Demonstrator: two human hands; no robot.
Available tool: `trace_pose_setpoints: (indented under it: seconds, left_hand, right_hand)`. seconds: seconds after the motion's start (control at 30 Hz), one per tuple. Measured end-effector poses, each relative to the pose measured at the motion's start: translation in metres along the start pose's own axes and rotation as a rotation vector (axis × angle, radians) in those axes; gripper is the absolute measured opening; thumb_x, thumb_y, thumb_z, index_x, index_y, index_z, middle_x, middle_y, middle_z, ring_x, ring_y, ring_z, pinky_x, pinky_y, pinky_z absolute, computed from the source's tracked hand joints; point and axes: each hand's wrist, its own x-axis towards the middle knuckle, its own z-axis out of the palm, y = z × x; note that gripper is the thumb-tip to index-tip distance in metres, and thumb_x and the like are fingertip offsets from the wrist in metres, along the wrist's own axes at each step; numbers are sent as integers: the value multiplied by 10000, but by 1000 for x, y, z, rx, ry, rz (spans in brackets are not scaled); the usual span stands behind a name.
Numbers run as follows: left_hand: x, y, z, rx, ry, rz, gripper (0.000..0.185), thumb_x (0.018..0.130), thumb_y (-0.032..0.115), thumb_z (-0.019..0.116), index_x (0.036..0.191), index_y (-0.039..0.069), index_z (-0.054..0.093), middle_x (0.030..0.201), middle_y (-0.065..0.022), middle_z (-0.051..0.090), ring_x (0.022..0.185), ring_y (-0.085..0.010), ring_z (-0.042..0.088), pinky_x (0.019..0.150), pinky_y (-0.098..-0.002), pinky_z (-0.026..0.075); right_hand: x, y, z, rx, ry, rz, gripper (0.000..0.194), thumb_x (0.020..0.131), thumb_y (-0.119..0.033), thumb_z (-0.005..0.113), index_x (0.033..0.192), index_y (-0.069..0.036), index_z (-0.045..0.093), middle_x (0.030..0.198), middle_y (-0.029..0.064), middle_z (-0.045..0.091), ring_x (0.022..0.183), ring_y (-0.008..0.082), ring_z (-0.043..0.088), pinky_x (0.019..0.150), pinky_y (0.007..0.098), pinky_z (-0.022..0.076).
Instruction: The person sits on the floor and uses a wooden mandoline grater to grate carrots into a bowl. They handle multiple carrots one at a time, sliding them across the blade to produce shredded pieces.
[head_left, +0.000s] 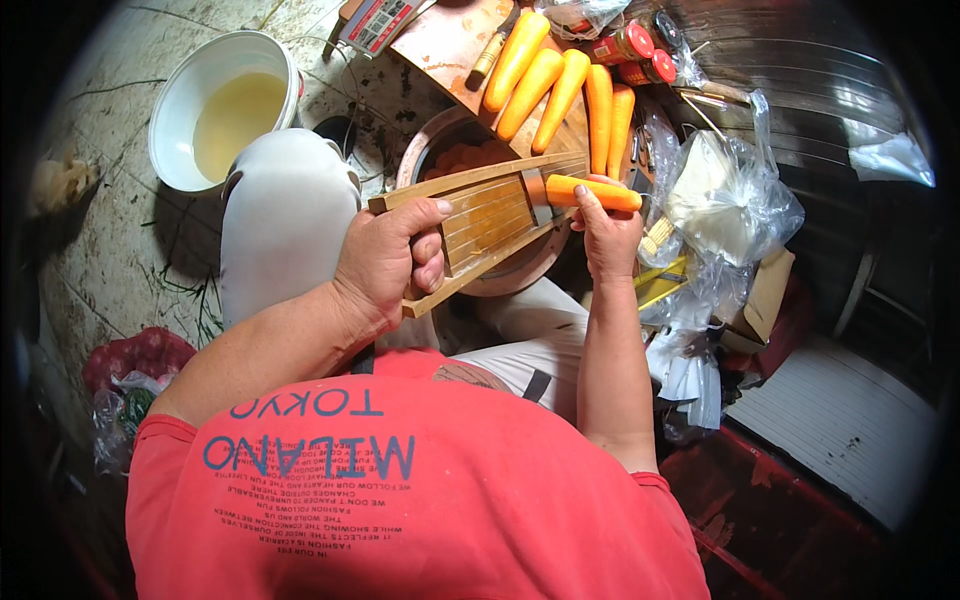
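Note:
My left hand (394, 255) grips the near end of a wooden mandoline slicer (480, 225), its thumb lying along the frame. The slicer slants over a round basin (551, 259) that holds orange pieces (469, 157), partly hidden beneath it. A metal blade plate (536, 196) crosses the slicer's board. In my right hand (609, 225) is a peeled carrot (592, 193), held crosswise at the far end with the thumb on top. One tip of the carrot is at the blade plate; whether it touches cannot be told.
Several peeled carrots (529, 94) and a wooden-handled knife (491, 56) lie on the table (439, 45) ahead. Red-lidded jars (634, 45) and plastic bags (739, 187) crowd the right. On the floor at left stand a white bucket (289, 82) with yellowish liquid and a red mesh sack (139, 356).

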Motion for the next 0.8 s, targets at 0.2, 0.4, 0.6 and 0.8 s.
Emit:
trace_pose_setpoints:
  seconds: [0.2,0.4,0.6,0.8]
  left_hand:
    - [1,0,-3,-12,14,-11,211,943,206,639,797,113,519,530,30,420,410,-110,426,423,-271,374]
    - [-1,0,-3,34,1,4,232,944,212,634,770,122,510,523,29,415,412,-114,424,429,-278,376]
    - [1,3,3,27,37,-15,243,942,211,635,753,127,509,516,30,412,412,-111,424,428,-288,379]
    - [-1,3,-3,10,30,-18,234,944,215,633,764,125,513,517,33,415,406,-112,423,428,-288,379]
  right_hand:
    - [-40,-27,26,-178,-149,-114,272,857,-133,812,1059,-21,669,915,42,675,746,113,634,672,247,519]
    - [-45,-14,28,-188,-136,-238,288,864,-106,797,1089,2,654,993,74,678,838,151,651,784,273,538]
    - [2,15,-9,-77,20,-15,277,883,-96,784,1105,-13,641,904,64,698,661,91,625,573,224,515]
    - [-54,-33,36,-467,-269,-548,314,846,-102,814,1100,-6,656,1019,79,697,868,144,662,801,263,543]
